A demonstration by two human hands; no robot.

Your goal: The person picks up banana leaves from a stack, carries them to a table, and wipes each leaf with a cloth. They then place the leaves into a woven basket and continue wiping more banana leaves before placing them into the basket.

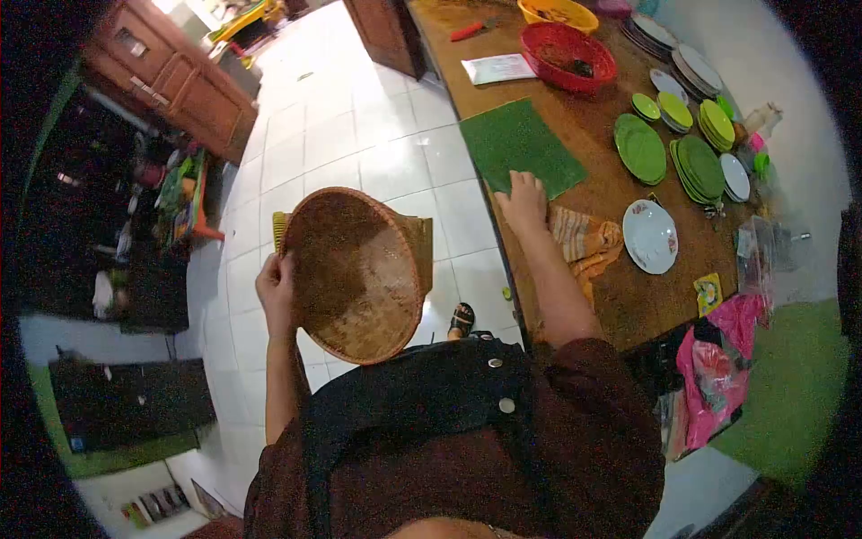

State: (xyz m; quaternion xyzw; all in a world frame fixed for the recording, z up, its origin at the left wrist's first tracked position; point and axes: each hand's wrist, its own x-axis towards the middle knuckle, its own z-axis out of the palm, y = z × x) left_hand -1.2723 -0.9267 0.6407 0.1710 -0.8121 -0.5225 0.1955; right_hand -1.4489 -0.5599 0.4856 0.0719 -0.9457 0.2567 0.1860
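Note:
My left hand (277, 286) grips the rim of a round woven basket (359, 278), held tilted over the floor in front of my body, with pale residue on its inner side. My right hand (523, 205) is over the near edge of a green leaf piece (521, 144) on the wooden table (620, 310), its fingers spread and nothing seen in them. Just right of my right wrist lies an orange and white striped cloth (575, 235). Beside the cloth is a white flowered plate (649, 236).
Green plates (640, 148) stand in stacks along the table's right side. Farther back are a red basket (568, 58), a yellow basket (558, 13), a white packet (498, 68) and a red-handled tool (469, 30). A pink bag (714, 386) is at the near right.

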